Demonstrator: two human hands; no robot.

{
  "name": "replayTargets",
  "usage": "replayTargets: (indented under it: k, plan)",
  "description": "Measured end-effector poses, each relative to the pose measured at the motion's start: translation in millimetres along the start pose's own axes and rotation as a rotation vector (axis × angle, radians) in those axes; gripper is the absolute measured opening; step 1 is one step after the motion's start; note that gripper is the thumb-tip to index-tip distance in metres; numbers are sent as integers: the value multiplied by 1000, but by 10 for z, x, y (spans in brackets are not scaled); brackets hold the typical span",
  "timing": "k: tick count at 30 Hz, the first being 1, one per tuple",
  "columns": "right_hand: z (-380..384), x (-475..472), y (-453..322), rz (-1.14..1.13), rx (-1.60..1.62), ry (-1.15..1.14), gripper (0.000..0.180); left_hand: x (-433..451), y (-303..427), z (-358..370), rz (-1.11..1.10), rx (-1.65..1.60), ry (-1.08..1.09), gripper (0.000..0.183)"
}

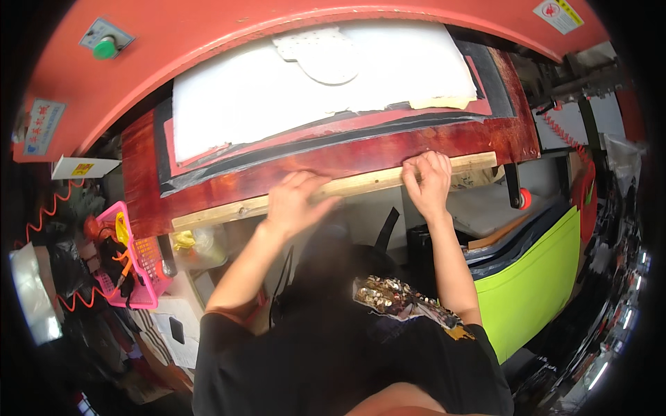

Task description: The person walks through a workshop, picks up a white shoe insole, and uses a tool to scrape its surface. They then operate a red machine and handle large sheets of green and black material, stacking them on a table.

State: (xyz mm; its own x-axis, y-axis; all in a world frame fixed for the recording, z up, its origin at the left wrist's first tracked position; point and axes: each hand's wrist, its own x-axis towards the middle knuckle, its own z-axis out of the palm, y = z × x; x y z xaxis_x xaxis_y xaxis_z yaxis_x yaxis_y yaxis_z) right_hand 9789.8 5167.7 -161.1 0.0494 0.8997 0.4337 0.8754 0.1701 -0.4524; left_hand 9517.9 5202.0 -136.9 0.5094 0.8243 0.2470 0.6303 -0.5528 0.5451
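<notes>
My left hand (297,204), a little blurred, is over a bare wooden strip (359,182) along the front edge of the dark red table (359,153). Its thumb is spread from the fingers, and nothing shows in it. Farther right, my right hand (431,182) has its fingers curled at the same strip; whether they grip anything cannot be told. Beyond both hands, a large white sheet (250,99) covers the middle of the table. On its far part lies a white perforated piece (325,57) with a rounded end.
A red machine housing (171,31) with a green push button (105,47) arches above the table. Left of the table, a pink plastic basket (148,260) holds loose items and a coiled orange hose (93,294). Lime-green sheet material (530,291) stands beside my right arm.
</notes>
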Motion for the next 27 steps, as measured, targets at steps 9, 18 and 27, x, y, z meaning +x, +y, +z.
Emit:
replayTargets:
  k: [9, 18, 27]
  plan:
    - [-208, -102, 26, -112, 8, -148, 21, 870, -652, -402, 48, 562, 147, 67]
    - [-45, -132, 101, -191, 0, -116, 50, 786, -496, -218, 11, 620, 372, 47]
    - [170, -134, 471, -313, 30, 6, 48, 486, 854, 1036, 757, -1, 270, 32]
